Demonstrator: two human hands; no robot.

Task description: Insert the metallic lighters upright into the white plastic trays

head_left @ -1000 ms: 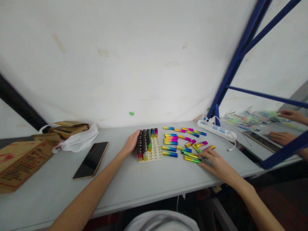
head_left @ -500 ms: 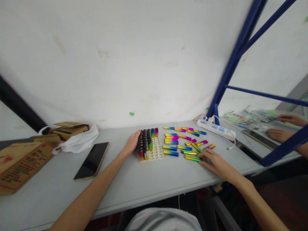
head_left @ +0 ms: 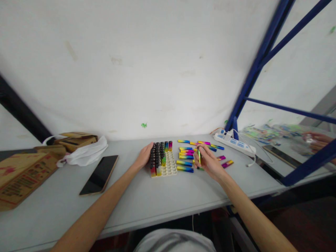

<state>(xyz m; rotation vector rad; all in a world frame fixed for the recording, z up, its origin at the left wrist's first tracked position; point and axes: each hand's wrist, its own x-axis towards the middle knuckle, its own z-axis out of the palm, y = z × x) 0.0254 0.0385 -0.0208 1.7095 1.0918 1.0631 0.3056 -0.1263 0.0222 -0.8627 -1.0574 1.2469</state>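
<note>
A white tray (head_left: pixel 170 167) with rows of round-edged slots stands mid-table. Dark-topped lighters (head_left: pixel 158 154) fill its left side upright, while slots on its right side are bare. My left hand (head_left: pixel 144 156) is closed around the tray's left edge, its fingertips partly hidden behind the lighters. To the right of the tray, my right hand (head_left: pixel 208 161) pinches a green-yellow metallic lighter (head_left: pixel 199 157), raised and roughly upright, above the loose ones. Several shiny blue, gold and magenta lighters (head_left: pixel 185 163) lie flat around and beneath that hand.
A phone (head_left: pixel 99 175) lies left of the tray. Further left are a cardboard box (head_left: pixel 26 178) and a white plastic bag (head_left: pixel 85 154). A white power strip (head_left: pixel 235 142) with cables sits at the right, by a blue metal frame (head_left: pixel 246 84) and a reflecting surface.
My right hand has moved left and up from the right end of the loose lighters, taking a green-yellow one along and turning it upright. My left hand stays at the tray.
</note>
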